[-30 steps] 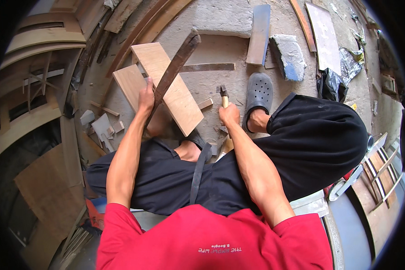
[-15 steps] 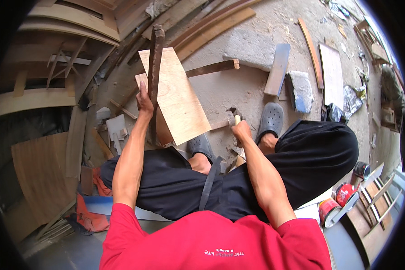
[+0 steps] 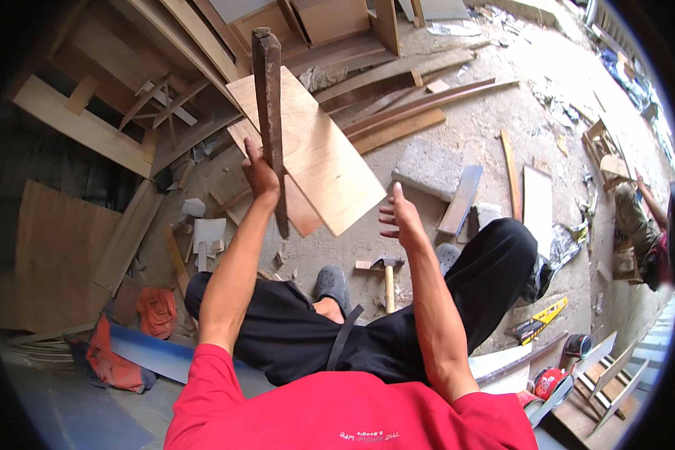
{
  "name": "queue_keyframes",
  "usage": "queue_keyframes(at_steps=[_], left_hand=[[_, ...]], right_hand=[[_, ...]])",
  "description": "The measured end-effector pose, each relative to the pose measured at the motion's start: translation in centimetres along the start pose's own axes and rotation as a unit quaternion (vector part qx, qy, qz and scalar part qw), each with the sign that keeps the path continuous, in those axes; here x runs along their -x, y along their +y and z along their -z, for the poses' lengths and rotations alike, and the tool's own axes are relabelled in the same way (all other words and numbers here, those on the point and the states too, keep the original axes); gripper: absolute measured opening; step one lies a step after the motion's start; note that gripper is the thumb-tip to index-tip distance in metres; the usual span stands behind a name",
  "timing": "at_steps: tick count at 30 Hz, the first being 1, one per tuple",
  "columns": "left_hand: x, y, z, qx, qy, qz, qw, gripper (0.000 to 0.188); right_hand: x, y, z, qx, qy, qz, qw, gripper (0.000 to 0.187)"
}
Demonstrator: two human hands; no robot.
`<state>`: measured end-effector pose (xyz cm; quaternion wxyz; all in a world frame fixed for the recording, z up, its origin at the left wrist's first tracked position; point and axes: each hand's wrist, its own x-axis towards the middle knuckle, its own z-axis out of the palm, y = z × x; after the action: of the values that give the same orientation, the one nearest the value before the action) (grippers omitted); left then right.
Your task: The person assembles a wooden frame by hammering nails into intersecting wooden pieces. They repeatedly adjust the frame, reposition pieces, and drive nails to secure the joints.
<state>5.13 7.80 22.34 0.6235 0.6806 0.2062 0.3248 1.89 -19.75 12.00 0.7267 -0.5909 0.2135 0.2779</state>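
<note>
My left hand (image 3: 261,176) grips a wooden assembly at its left side. A dark rough wooden batten (image 3: 268,97) crosses the front of it, and a pale plywood panel (image 3: 322,150) slants down to the right. Behind these shows a second board (image 3: 301,206). Most of my left fingers are hidden behind the wood. My right hand (image 3: 405,216) is held beside the panel's lower right corner, fingers apart and holding nothing. Below it, between my feet, a claw hammer (image 3: 389,281) with a light handle lies on the floor.
A concrete slab (image 3: 427,169), long planks (image 3: 397,131) and a blue-edged board (image 3: 461,199) lie ahead. Wooden cabinet frames (image 3: 75,120) stand at left. A yellow-handled handsaw (image 3: 538,321) and red cans (image 3: 549,382) sit at right. Another person (image 3: 641,225) is at the far right.
My right hand has let go of the hammer, which now lies on the floor, and has risen open toward the panel. The assembly has shifted up from my lap, still in my left hand.
</note>
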Motion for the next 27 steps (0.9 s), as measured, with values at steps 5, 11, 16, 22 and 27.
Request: queue_keyframes(at_steps=[5, 11, 16, 22, 27], left_hand=[[4.5, 1.7, -4.1, 0.116, 0.051, 0.015, 0.992, 0.065], [6.8, -5.1, -6.5, 0.187, -0.012, 0.125, 0.974, 0.061], [8.2, -11.1, -3.9, 0.125, -0.116, 0.186, 0.968, 0.06], [10.3, -13.0, -3.0, 0.141, -0.165, 0.2, 0.955, 0.048], [10.3, -11.4, -3.8, 0.176, -0.199, 0.227, 0.937, 0.048]], right_hand=[[2.9, -9.7, 0.5, -0.134, -0.133, 0.084, 0.978, 0.046], [-3.8, -13.1, 3.5, -0.144, -0.098, 0.265, 0.948, 0.04], [-7.9, -11.5, 4.4, -0.084, -0.108, 0.212, 0.968, 0.034], [-10.4, -7.8, 6.0, -0.041, -0.071, 0.147, 0.986, 0.032], [-10.6, -9.4, 6.8, -0.042, -0.12, 0.168, 0.978, 0.04]])
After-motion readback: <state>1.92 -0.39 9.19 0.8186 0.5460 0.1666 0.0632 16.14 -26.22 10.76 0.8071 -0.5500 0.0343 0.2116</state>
